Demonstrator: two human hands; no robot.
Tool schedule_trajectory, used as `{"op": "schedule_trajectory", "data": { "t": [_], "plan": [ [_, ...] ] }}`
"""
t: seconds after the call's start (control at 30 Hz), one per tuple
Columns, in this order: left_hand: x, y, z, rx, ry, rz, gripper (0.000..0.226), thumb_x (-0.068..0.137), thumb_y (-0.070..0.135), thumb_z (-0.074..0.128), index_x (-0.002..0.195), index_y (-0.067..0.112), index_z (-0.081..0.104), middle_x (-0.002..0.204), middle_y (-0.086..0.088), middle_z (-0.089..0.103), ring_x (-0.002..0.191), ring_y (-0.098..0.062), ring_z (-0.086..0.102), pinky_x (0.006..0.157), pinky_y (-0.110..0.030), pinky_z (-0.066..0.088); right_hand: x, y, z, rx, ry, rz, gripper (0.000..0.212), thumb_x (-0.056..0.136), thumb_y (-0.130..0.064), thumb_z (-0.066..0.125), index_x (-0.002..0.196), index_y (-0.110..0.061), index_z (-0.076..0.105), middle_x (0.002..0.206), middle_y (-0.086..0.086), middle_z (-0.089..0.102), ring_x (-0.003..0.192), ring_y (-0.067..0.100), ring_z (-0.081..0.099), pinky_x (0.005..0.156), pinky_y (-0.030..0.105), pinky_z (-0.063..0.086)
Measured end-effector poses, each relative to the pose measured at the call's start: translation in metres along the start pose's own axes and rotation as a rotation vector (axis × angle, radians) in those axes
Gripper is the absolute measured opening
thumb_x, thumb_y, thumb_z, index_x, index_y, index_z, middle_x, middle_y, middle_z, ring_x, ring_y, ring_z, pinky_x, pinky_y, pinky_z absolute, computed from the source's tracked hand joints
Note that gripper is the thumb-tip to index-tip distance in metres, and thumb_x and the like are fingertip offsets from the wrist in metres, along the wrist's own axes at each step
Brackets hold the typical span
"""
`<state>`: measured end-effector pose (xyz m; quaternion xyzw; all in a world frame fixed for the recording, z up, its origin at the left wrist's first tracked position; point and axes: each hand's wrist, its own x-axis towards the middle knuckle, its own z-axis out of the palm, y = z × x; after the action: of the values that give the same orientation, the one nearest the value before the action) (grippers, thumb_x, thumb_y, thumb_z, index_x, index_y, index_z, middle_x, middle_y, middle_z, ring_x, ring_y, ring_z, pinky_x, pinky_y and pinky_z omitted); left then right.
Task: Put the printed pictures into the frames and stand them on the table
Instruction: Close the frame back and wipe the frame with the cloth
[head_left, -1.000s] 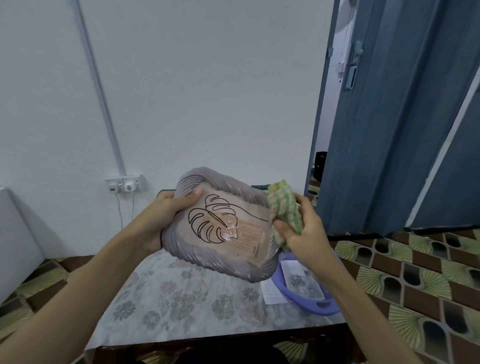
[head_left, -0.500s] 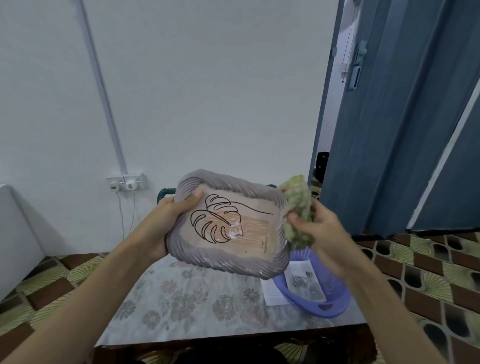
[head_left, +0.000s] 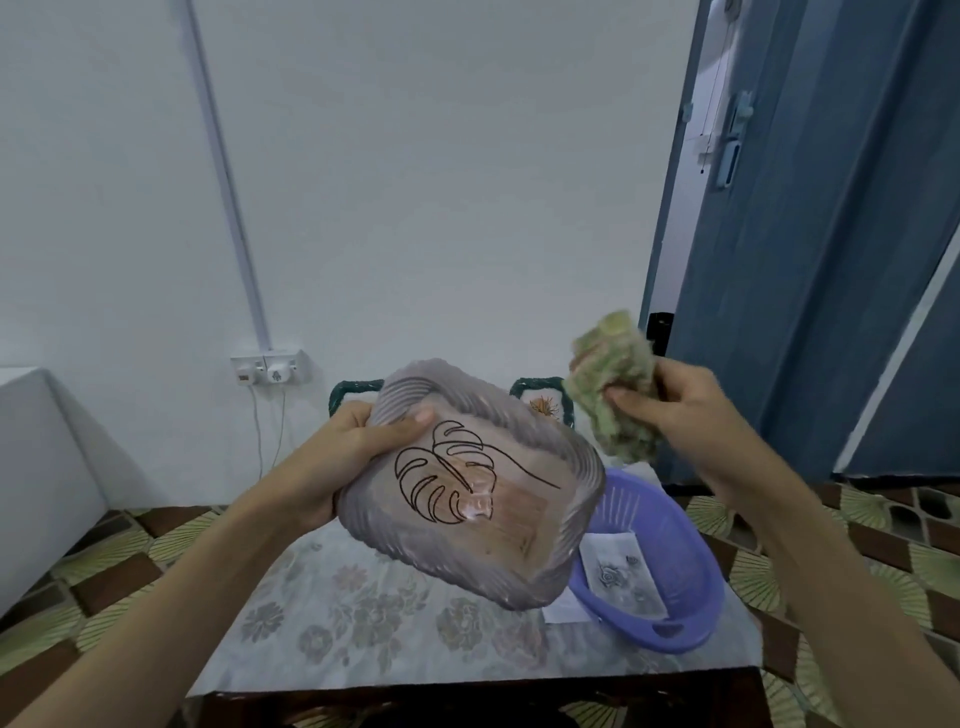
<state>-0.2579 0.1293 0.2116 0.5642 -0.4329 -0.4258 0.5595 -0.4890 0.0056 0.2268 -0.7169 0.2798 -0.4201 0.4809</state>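
Gripping the grey ribbed frame (head_left: 470, 480) by its upper left corner, left hand (head_left: 340, 452) with thumb on the front face and fingers behind; held tilted in the air above the middle of the table (head_left: 363, 613), clear of the cloth. Leaf picture (head_left: 457, 480) already behind the glazing, a glare spot on it. Right hand (head_left: 670, 410) apart from the frame, up to the right, bunched around a crumpled green cloth (head_left: 613, 384). Purple basket (head_left: 670, 566) at the right edge of the table, another printed picture (head_left: 621, 574) lying in it, a white sheet (head_left: 563, 608) poking out beneath. Second frame (head_left: 543, 402) half hidden beyond the far edge.

Probably light and rigid, the moulded border giving good purchase; glossy front likely to smear and maybe brittle, so best held by the ribbed rim, never the pane. One-corner hold looks prone to twisting; safer with both hands on opposite edges for setting down upright.
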Motion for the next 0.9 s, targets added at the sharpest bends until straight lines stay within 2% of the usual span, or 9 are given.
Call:
{"op": "schedule_trajectory", "data": {
  "t": [0.1,0.17,0.27,0.33,0.4,0.5,0.6,0.7,0.9],
  "plan": [
    [0.000,0.003,0.007,0.082,-0.061,0.031,0.025,0.070,0.029,0.065,0.070,0.006,0.075,0.079,-0.017,0.073,0.066,-0.023,0.070,0.059,-0.028,0.057,0.004,-0.022,0.017,-0.419,-0.331,-0.131,0.030,0.084,-0.011,0.066,0.108,-0.027,0.057,0.097,-0.013,0.064,0.085,-0.004,0.061,0.075,0.012,0.050],
    [-0.001,0.006,0.011,0.122,-0.088,0.055,0.031,0.069,0.030,0.066,0.077,0.001,0.072,0.080,-0.018,0.073,0.066,-0.024,0.069,0.059,-0.028,0.057,0.006,-0.022,0.033,-0.555,-0.399,-0.222,0.030,0.082,-0.015,0.069,0.107,-0.027,0.056,0.092,-0.017,0.060,0.083,-0.005,0.056,0.075,0.010,0.044],
    [-0.004,0.009,0.012,0.163,-0.104,0.066,0.031,0.069,0.030,0.066,0.078,0.000,0.071,0.078,-0.017,0.073,0.065,-0.023,0.069,0.059,-0.028,0.057,0.007,-0.015,0.045,-0.443,-0.264,-0.265,0.019,0.086,-0.016,0.065,0.076,-0.029,0.054,0.071,-0.012,0.058,0.063,-0.001,0.053,0.062,0.013,0.041],
    [-0.006,0.009,0.012,0.149,-0.121,0.047,0.030,0.069,0.028,0.066,0.079,0.000,0.070,0.079,-0.016,0.073,0.065,-0.022,0.069,0.059,-0.028,0.057,0.007,-0.015,0.047,-0.354,-0.174,-0.192,0.019,0.088,-0.020,0.061,0.070,-0.025,0.055,0.068,-0.004,0.060,0.062,0.007,0.055,0.062,0.022,0.044],
    [-0.007,0.009,0.012,0.151,-0.132,0.036,0.031,0.069,0.028,0.066,0.080,-0.001,0.070,0.078,-0.015,0.073,0.064,-0.021,0.069,0.058,-0.027,0.056,0.007,-0.017,0.044,-0.314,-0.216,-0.127,0.007,0.086,-0.022,0.062,0.081,-0.019,0.058,0.077,0.000,0.064,0.072,0.014,0.061,0.070,0.029,0.050],
    [-0.008,0.012,0.010,0.217,-0.143,0.042,0.031,0.068,0.031,0.066,0.078,0.002,0.069,0.076,-0.013,0.073,0.063,-0.021,0.069,0.057,-0.027,0.056,0.003,-0.018,0.044,-0.282,-0.319,-0.073,0.031,0.079,-0.021,0.070,0.100,-0.013,0.048,0.088,0.004,0.069,0.080,0.020,0.068,0.074,0.033,0.055],
    [-0.007,0.014,0.010,0.208,-0.147,0.045,0.030,0.069,0.030,0.065,0.079,0.001,0.068,0.074,-0.011,0.073,0.062,-0.019,0.069,0.056,-0.025,0.055,0.006,-0.017,0.051,-0.260,-0.100,-0.129,0.023,0.081,-0.019,0.069,0.090,-0.008,0.051,0.088,0.014,0.069,0.079,0.028,0.068,0.073,0.041,0.056],
    [-0.007,0.014,0.012,0.163,-0.127,0.047,0.031,0.070,0.028,0.065,0.080,-0.001,0.068,0.075,-0.013,0.073,0.062,-0.020,0.069,0.056,-0.026,0.056,0.016,-0.010,0.046,-0.192,0.136,-0.124,0.011,0.084,-0.022,0.065,0.082,-0.014,0.058,0.082,0.007,0.068,0.074,0.021,0.068,0.066,0.035,0.059],
    [-0.002,0.017,-0.009,-0.164,0.225,0.073,0.020,0.082,0.020,0.061,0.082,0.001,0.066,0.071,-0.010,0.073,0.060,-0.019,0.069,0.054,-0.028,0.058,0.013,-0.002,-0.005,0.268,0.358,0.081,0.011,0.092,-0.025,0.055,0.090,-0.019,0.064,0.083,-0.005,0.068,0.068,0.005,0.067,0.062,0.026,0.054]
  ]
}}
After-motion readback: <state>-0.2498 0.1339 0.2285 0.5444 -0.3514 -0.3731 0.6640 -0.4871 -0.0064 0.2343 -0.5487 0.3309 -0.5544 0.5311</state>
